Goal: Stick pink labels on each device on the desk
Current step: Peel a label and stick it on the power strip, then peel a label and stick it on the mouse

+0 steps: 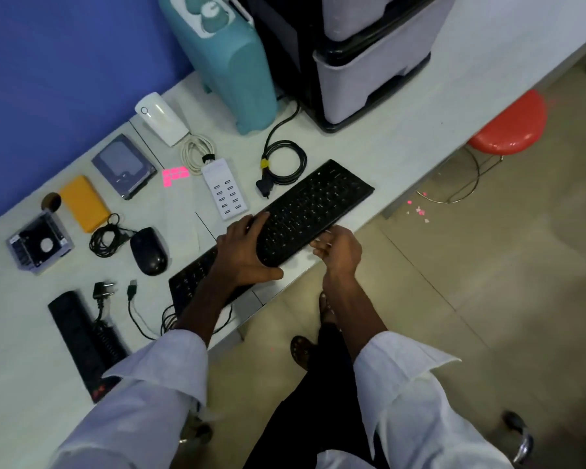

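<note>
When counted, came to two flat black keyboards (318,201) (192,279), one glossy mouse (148,251). Clasped upper keyboard (318,201) at its rounded end with left hand (242,255). Could not tell right hand's (337,248) hold.

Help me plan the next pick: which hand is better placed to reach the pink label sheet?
Likely left: the left hand is nearer the pink label sheet, though gripping the keyboard; the right hand must cross that keyboard.

Pink labels (175,176) beside white USB hub (224,189)
</note>
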Action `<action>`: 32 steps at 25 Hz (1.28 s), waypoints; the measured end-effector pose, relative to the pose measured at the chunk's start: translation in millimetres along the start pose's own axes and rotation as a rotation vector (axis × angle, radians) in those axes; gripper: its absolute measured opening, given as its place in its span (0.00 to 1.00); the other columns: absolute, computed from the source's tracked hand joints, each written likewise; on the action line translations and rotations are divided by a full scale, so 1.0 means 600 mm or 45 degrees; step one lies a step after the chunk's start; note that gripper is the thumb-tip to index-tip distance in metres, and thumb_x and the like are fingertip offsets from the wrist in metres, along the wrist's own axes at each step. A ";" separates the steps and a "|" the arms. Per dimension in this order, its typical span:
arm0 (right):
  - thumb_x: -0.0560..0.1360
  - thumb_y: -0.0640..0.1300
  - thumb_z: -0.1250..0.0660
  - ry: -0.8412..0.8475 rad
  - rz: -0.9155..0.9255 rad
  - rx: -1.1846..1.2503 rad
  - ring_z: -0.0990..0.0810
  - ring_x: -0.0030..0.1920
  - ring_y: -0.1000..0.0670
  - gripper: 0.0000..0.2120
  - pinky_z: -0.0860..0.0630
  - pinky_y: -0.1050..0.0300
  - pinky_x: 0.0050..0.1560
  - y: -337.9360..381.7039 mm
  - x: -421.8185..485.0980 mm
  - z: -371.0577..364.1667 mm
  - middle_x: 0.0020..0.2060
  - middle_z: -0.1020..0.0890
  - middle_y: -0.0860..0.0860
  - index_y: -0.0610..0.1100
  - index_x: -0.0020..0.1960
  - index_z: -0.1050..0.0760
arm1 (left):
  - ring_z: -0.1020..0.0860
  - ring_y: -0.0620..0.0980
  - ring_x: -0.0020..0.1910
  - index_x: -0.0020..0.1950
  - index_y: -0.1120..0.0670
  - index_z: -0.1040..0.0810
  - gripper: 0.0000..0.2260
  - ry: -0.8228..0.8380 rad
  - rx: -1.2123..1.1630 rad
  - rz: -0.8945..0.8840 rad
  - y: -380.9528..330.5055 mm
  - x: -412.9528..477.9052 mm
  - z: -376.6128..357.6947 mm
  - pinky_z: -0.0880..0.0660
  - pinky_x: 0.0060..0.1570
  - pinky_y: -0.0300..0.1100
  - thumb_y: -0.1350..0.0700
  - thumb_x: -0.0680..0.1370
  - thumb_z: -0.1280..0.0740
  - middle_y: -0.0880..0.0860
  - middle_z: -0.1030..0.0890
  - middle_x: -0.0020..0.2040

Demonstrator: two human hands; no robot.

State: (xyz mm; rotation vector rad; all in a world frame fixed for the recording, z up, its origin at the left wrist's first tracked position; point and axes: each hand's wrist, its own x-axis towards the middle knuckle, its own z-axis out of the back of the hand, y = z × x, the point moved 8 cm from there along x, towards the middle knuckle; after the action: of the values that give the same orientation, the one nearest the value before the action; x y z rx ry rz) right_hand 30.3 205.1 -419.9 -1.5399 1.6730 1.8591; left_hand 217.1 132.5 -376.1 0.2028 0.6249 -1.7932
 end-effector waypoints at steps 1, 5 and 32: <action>0.75 0.33 0.40 -0.024 0.032 -0.034 0.20 0.29 0.46 0.08 0.25 0.59 0.28 -0.001 -0.006 0.010 0.35 0.21 0.41 0.36 0.48 0.23 | 0.39 0.55 0.72 0.77 0.40 0.50 0.55 -0.045 0.037 -0.015 -0.001 -0.003 -0.008 0.41 0.68 0.57 0.35 0.53 0.29 0.53 0.39 0.74; 0.75 0.32 0.38 -0.044 0.162 -0.130 0.20 0.32 0.43 0.06 0.21 0.56 0.31 -0.004 -0.012 0.032 0.36 0.20 0.40 0.34 0.44 0.23 | 0.38 0.56 0.70 0.77 0.44 0.47 0.55 -0.230 0.114 -0.077 -0.002 -0.011 -0.020 0.40 0.67 0.56 0.33 0.54 0.31 0.55 0.39 0.73; 0.72 0.34 0.30 0.579 0.642 -0.877 0.18 0.38 0.50 0.05 0.18 0.44 0.45 -0.081 -0.097 -0.297 0.35 0.16 0.49 0.43 0.42 0.19 | 0.24 0.52 0.61 0.63 0.51 0.24 0.21 -0.744 -0.313 0.245 0.225 -0.061 0.084 0.28 0.58 0.53 0.44 0.73 0.33 0.51 0.21 0.62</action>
State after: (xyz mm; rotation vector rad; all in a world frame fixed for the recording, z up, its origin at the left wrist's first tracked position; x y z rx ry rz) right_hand 187.1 102.6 -371.3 -2.0592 1.8340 2.7233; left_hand 363.3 111.8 -359.1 -0.4056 0.3804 -1.4730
